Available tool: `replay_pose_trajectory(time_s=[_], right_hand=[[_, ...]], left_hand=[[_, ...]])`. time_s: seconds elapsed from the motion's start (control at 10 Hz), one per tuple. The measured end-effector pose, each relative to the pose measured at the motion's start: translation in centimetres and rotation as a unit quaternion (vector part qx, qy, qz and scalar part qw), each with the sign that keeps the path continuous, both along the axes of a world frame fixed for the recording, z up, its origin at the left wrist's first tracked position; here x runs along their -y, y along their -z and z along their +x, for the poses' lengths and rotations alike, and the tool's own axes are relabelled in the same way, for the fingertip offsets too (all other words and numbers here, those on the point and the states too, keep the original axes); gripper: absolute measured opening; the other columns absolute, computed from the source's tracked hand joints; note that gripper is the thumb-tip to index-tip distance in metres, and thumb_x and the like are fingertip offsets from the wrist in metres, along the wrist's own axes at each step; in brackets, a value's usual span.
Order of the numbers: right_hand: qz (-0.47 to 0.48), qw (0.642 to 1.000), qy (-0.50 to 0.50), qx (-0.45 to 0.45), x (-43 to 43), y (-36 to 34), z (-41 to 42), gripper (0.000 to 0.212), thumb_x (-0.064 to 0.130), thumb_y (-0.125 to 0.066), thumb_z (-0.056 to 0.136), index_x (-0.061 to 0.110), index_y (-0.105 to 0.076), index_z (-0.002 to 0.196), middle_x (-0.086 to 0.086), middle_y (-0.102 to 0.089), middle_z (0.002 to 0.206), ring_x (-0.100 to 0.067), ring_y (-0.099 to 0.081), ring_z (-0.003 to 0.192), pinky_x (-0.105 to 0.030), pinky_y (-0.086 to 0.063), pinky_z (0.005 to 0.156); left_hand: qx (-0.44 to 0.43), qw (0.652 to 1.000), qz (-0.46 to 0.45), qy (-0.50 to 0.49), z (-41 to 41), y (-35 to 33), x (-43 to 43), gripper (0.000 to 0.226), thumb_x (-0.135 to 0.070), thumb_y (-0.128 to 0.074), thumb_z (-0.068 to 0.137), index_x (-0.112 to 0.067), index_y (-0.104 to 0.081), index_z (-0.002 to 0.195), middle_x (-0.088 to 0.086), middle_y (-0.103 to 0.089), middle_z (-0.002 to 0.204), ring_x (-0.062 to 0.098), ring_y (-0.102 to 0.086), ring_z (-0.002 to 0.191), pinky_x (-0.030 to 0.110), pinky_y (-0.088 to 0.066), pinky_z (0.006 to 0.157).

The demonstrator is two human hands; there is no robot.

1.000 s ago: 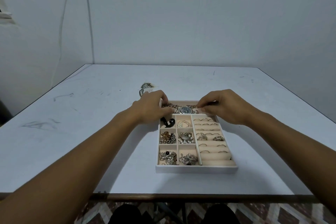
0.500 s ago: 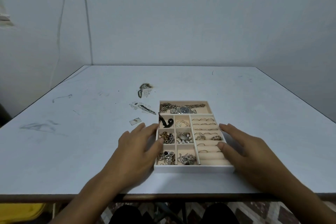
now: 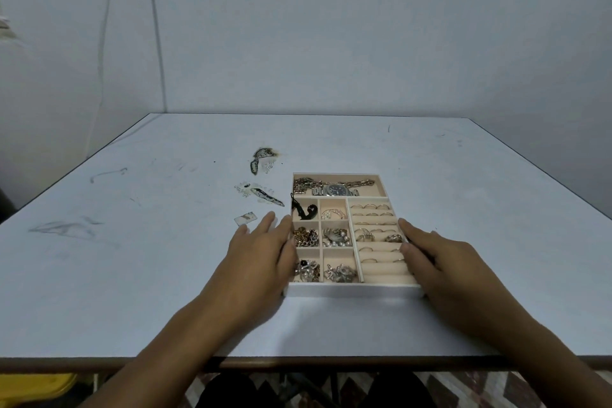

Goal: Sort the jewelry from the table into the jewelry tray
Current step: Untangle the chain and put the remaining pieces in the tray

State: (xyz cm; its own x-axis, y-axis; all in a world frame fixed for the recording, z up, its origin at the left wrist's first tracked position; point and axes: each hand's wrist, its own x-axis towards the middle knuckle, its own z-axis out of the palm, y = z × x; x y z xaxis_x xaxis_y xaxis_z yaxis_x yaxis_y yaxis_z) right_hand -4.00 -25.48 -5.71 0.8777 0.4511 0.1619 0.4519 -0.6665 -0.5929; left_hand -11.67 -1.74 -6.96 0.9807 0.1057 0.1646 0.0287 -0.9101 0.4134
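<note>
The white jewelry tray (image 3: pixel 351 290) with beige compartments sits on the table near me. Its far long compartment holds a silver watch (image 3: pixel 336 189) and a gold chain (image 3: pixel 304 183). The ring rolls (image 3: pixel 374 235) on the right carry several rings, and the small left compartments hold mixed pieces. My left hand (image 3: pixel 258 258) lies flat against the tray's left side with its fingers spread. My right hand (image 3: pixel 437 262) rests against the right side, thumb at the rim. Neither hand holds any jewelry.
Left of the tray lie worn patches or scraps (image 3: pixel 266 197), more of them farther back (image 3: pixel 261 156), and a small pale card (image 3: pixel 245 218); whether any is jewelry I cannot tell. The table's front edge (image 3: pixel 298 362) is close to me. Something yellow (image 3: pixel 36 387) sits below at left.
Both hands drew back from the tray's far compartment, where they handled the watch and chain, and came down to the tray's two sides. The watch and chain stay in that compartment.
</note>
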Motion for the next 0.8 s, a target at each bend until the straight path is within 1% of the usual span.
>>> replay_pose_trajectory(time_s=[0.1,0.2,0.3,0.4,0.5,0.6,0.7,0.8], right_hand=[[-0.002,1.000,0.019,-0.007,-0.6,0.0,1.8,0.042,0.033,-0.038,0.101,0.030,-0.045,0.142,0.014,-0.064,0.116,0.000,-0.059,0.085,-0.015,-0.045,0.071],[-0.028,0.999,0.022,0.003,-1.3,0.1,3.9,0.042,0.035,-0.035,0.101,0.029,-0.045,0.142,0.009,-0.066,0.110,-0.001,-0.060,0.073,-0.010,-0.038,0.056],[-0.040,0.999,0.023,0.017,-2.1,-0.1,5.9,0.043,0.032,-0.035,0.102,0.024,-0.046,0.142,0.002,-0.067,0.112,-0.013,-0.063,0.084,-0.020,-0.046,0.065],[-0.056,0.998,0.023,0.024,-2.9,-0.5,7.6,0.042,0.029,-0.036,0.102,0.020,-0.047,0.141,-0.005,-0.065,0.121,-0.021,-0.060,0.099,-0.031,-0.050,0.083],[-0.061,0.998,0.023,0.025,-3.4,-0.8,8.6,0.040,0.027,-0.036,0.102,0.015,-0.050,0.138,-0.008,-0.066,0.120,-0.025,-0.059,0.101,-0.036,-0.049,0.088],[-0.057,0.998,0.026,0.020,-3.5,-0.9,8.9,0.038,0.025,-0.037,0.101,0.014,-0.055,0.133,-0.009,-0.066,0.119,-0.027,-0.060,0.103,-0.039,-0.049,0.090],[-0.049,0.998,0.021,0.011,-3.4,-0.8,9.2,0.035,0.025,-0.038,0.100,0.013,-0.057,0.127,-0.006,-0.068,0.117,-0.025,-0.060,0.101,-0.038,-0.049,0.089],[-0.019,0.999,0.025,-0.013,-3.1,-0.9,9.0,0.038,0.028,-0.042,0.100,0.017,-0.051,0.135,0.001,-0.064,0.125,-0.018,-0.057,0.100,-0.026,-0.042,0.082]], left_hand=[[0.023,1.000,-0.012,0.016,1.8,-0.4,-0.6,0.029,-0.030,-0.023,0.100,-0.017,-0.049,0.101,0.003,-0.057,0.101,0.026,-0.050,0.109,0.043,-0.042,0.090],[0.022,0.999,0.028,0.014,4.3,-0.5,-1.3,0.016,-0.022,-0.029,0.101,-0.017,-0.043,0.095,0.006,-0.052,0.090,0.026,-0.052,0.089,0.039,-0.041,0.077],[0.017,0.999,0.048,-0.002,6.7,-0.5,-2.1,0.024,-0.023,-0.028,0.102,-0.011,-0.049,0.105,0.007,-0.050,0.092,0.030,-0.054,0.087,0.038,-0.040,0.075],[0.000,0.997,0.072,-0.015,8.5,-0.9,-2.4,0.027,-0.023,-0.028,0.103,-0.008,-0.049,0.109,0.011,-0.052,0.097,0.032,-0.053,0.090,0.035,-0.035,0.072],[-0.002,0.997,0.076,-0.014,9.9,-1.0,-2.8,0.027,-0.024,-0.028,0.103,-0.009,-0.050,0.106,0.013,-0.056,0.102,0.029,-0.053,0.091,0.034,-0.035,0.072],[-0.012,0.998,0.065,-0.016,10.2,-1.2,-3.0,0.023,-0.024,-0.028,0.102,-0.014,-0.047,0.095,0.013,-0.062,0.102,0.029,-0.055,0.091,0.037,-0.042,0.075],[-0.025,0.998,0.057,-0.018,10.4,-1.1,-3.5,0.021,-0.027,-0.028,0.102,-0.016,-0.044,0.092,0.011,-0.065,0.103,0.029,-0.055,0.090,0.040,-0.044,0.076],[-0.010,0.999,0.021,-0.022,9.5,-1.4,-3.0,0.023,-0.030,-0.033,0.101,-0.015,-0.050,0.103,0.010,-0.065,0.107,0.030,-0.057,0.096,0.040,-0.047,0.080]])
